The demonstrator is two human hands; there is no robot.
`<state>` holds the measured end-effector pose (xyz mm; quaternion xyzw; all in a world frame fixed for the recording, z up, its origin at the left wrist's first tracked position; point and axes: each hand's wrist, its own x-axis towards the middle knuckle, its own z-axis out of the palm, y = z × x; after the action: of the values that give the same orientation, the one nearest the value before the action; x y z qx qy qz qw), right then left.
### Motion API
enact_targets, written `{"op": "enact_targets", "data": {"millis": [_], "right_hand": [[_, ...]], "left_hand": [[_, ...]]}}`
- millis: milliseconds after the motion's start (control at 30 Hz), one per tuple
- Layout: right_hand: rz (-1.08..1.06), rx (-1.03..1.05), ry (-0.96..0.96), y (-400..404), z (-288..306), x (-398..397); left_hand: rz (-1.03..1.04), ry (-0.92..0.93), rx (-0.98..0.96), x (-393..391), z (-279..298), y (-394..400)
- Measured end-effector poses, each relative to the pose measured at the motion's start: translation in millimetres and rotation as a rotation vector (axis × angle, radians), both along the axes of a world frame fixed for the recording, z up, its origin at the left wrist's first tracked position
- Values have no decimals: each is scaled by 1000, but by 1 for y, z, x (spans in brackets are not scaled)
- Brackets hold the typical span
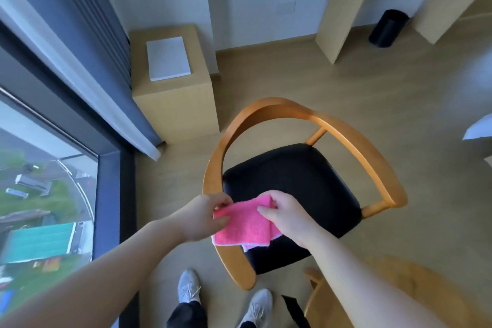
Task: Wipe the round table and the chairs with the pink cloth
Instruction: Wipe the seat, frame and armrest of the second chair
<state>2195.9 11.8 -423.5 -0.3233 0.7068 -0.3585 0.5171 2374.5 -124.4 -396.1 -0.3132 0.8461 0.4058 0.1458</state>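
View: looking down from head height at 2 bare forearms reaching forward over a chair, with 2 grey sneakers point(189, 286) on the floor below.
Pink cloth: a folded pink cloth point(243, 224) is held in the air between both hands, above the front left corner of the chair seat; whether it touches the seat cannot be told.
Left hand: the left hand point(203, 217) pinches the cloth's left edge between thumb and fingers.
Right hand: the right hand point(287, 217) grips the cloth's right edge, fingers curled over the top fold.
Chair: a wooden chair point(269, 108) with a curved 1-piece back and arm rail and a black padded seat point(292, 173) stands directly in front of the person.
Round table: only a pale wooden curved edge point(415, 274) shows at the lower right, under the right forearm; it may be the round table, but too little is visible to be sure.
Surroundings: a large window point(45, 194) on the left, a low wooden cabinet point(173, 104) with a white pad on top, a black bin point(387, 28) far right.
Progress: the cloth appears to be getting folded or readied, not pressed on a surface. Nothing shows which surfaces are already wiped, so this chair looks like the next job.
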Motion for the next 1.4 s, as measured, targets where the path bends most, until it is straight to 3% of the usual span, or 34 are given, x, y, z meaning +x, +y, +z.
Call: {"op": "enact_targets", "data": {"millis": [333,500,567,667,833,967,1100,1233,1400], "right_hand": [[-183,234,51,24,-102,50],[-194,282,80,26,-109,73],[-220,278,-43,21,-100,85],[-267,292,-283,15,-90,98],[-258,311,-490,21,-86,87],[-117,416,-277,32,-86,71],[-8,504,63,33,-101,54],[-106,373,386,21,-129,58],[-32,240,699,35,-147,86]], "left_hand": [[148,-132,176,44,-111,27],[38,-158,97,57,-123,42],[-12,-153,116,54,-117,50],[40,-88,336,44,-104,58],[63,-81,376,55,-114,53],[41,-138,327,71,-128,49],[19,-233,379,81,-141,48],[35,-242,236,79,-157,54],[55,-256,149,85,-179,56]]}}
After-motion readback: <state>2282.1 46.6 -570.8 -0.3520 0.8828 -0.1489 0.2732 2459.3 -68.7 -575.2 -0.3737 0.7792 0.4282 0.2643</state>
